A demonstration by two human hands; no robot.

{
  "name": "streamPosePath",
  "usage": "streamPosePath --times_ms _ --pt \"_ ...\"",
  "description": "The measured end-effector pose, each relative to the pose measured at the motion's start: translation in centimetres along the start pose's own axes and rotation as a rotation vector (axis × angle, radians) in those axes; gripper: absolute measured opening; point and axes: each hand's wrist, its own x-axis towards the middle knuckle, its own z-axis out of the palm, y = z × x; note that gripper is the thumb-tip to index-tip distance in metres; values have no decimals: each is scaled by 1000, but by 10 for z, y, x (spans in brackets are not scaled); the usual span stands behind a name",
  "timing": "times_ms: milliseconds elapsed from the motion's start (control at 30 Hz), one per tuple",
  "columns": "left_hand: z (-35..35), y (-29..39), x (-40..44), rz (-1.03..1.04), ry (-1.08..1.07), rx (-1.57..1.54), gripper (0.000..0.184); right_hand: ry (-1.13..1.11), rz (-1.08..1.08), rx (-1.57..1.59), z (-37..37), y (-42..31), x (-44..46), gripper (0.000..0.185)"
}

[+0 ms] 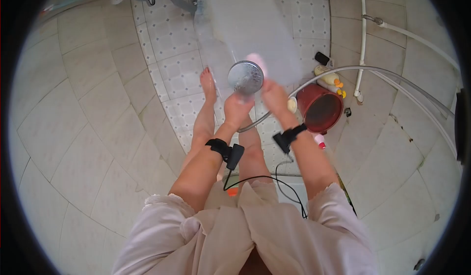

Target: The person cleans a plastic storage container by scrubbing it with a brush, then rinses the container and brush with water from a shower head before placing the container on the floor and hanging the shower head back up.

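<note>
Translucent sheet (250,22) and paired grips. The sheet lay directly beyond both grips, its long axis running forward, away from them and slightly leftward; the right hand (275,98) was the nearer, its fingers closed on a pink item (257,61), blurred in outline. The left hand (237,110) was clamped around the handle of the shower head (246,77), whose round head sat just forward of that grip, beside the pink item. The hose (314,77) curved off rightward from the left grip.
</note>
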Motion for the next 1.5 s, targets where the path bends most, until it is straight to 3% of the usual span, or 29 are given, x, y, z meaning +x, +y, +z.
streamPosePath --times_ms 67,100,133,167,233,367,433,533,600,700,833,900,933,1033,1067,1100,1167,1200,1267,1333,1367,1433,1500 --pt "4 -34 14 32 30 19 33 -75 2 -134 2 2 6 52" --pt "-5 -22 8 30 28 28 33 -147 9 -262 5 4 7 52" --pt "-22 11 -1 10 -58 107 34 -56 162 -162 4 25 27 49" --pt "-30 28 -6 -9 -140 183 35 -51 160 -154 -7 44 50 49" --pt "6 -49 10 -32 -112 142 30 46 393 -34 -24 74 86 47" --pt "23 -70 13 -33 -101 76 23 69 144 44 26 18 46 54" --pt "23 -79 10 -60 -89 -13 23 -225 -34 -143 23 1 43 55" --pt "20 -100 12 -7 -24 10 27 -124 62 -195 17 27 95 57" --pt "24 -114 10 -87 -84 112 33 126 275 -100 1 37 125 61" --pt "34 -107 10 -136 -64 188 30 160 285 -66 -13 63 155 61" --pt "36 -91 15 -196 -146 201 31 -123 69 -37 16 25 129 58" --pt "30 -64 14 -298 -21 -262 29 -187 -39 -132 19 -9 106 57" --pt "18 -51 14 -299 -15 -262 29 -258 -137 -227 21 -19 100 55" --pt "-5 -34 46 -342 -85 -249 27 120 132 -140 23 39 152 54" --pt "-3 -43 62 -275 48 -306 27 247 280 -64 17 52 170 55" --pt "-2 -47 79 -208 179 -358 27 244 281 -67 18 51 177 55" --pt "-10 -43 116 -13 207 -192 27 284 293 1 20 48 177 56" --pt "-14 -40 132 47 216 -138 28 212 236 -134 36 36 163 57" --pt "-18 -38 148 0 125 172 25 -6 -84 -214 68 0 122 58" --pt "-17 -50 150 49 146 371 28 -44 -114 -261 75 -4 127 58" --pt "-17 -55 148 107 212 321 28 -69 -136 -299 78 -7 131 58" --pt "-14 -72 147 232 338 230 30 133 95 -142 53 -1 175 56" --pt "-18 -83 148 166 278 58 36 204 157 -42 40 -19 190 56"
